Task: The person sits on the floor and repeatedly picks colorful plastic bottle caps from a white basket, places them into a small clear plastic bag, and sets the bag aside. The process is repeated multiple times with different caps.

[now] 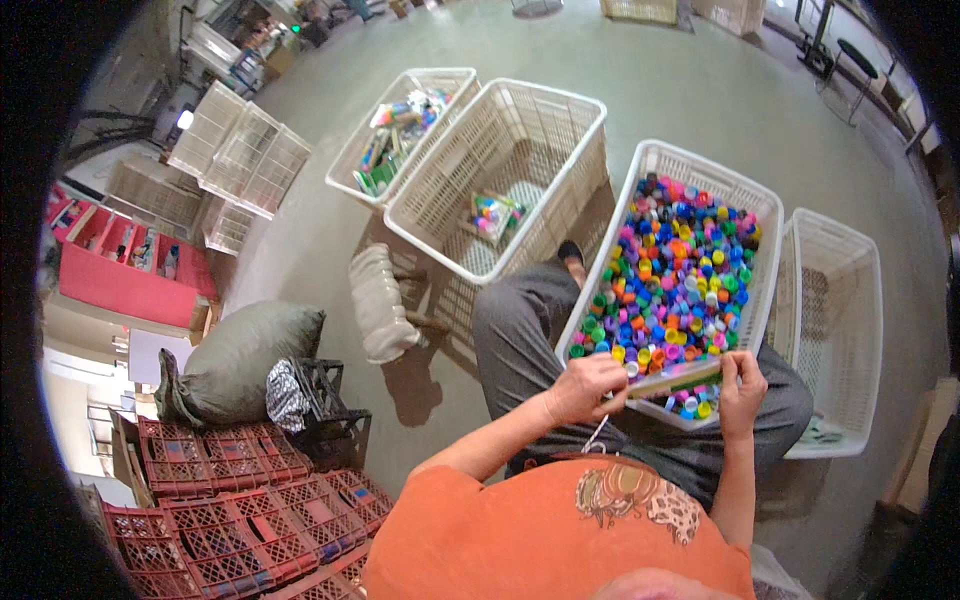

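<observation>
Head: fingers [607,371], strip [682,379] near crate rim [712,168]

Strip: long, narrow, pale with green and yellowish parts [680,380]; I pinch it near both ends, crosswise over the crate's near end.
Caps [680,270]: small, round, many-coloured, heaped loose at all angles below my strip.
Crate [715,170]: white, slotted, open-topped, its long sides running away from me.
</observation>
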A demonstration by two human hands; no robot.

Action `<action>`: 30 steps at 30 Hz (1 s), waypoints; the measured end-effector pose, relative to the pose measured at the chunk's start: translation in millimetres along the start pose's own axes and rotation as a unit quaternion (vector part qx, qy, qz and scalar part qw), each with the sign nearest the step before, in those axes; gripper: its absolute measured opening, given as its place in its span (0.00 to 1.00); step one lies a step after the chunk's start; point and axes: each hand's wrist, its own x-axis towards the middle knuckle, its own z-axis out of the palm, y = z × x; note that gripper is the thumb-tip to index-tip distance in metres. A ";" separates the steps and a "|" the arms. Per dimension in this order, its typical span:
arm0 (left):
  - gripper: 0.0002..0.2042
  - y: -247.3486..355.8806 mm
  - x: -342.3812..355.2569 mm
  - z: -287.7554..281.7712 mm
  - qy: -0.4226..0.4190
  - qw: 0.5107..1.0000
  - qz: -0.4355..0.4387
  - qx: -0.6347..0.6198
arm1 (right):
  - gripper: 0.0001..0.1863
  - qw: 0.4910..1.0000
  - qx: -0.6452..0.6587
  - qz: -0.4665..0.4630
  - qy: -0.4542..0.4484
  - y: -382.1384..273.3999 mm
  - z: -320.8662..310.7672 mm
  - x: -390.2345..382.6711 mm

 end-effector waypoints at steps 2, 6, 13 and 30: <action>0.10 -2.0 -3.4 -2.7 0.006 0.999 -0.024 0.045 | 0.09 1.000 0.020 0.002 -0.007 0.3 1.3 -0.4; 0.34 23.6 25.1 -11.5 0.091 0.995 -0.043 -0.020 | 0.05 0.995 0.040 -0.044 -0.079 -28.1 10.5 -6.0; 0.12 -1.3 18.2 18.4 -0.016 0.976 -0.150 -0.159 | 0.04 0.983 0.081 -0.077 -0.149 -62.5 47.0 5.7; 0.03 8.1 41.0 -11.0 0.053 0.984 -0.137 -0.102 | 0.08 0.969 0.207 0.078 -0.114 -29.3 43.2 9.0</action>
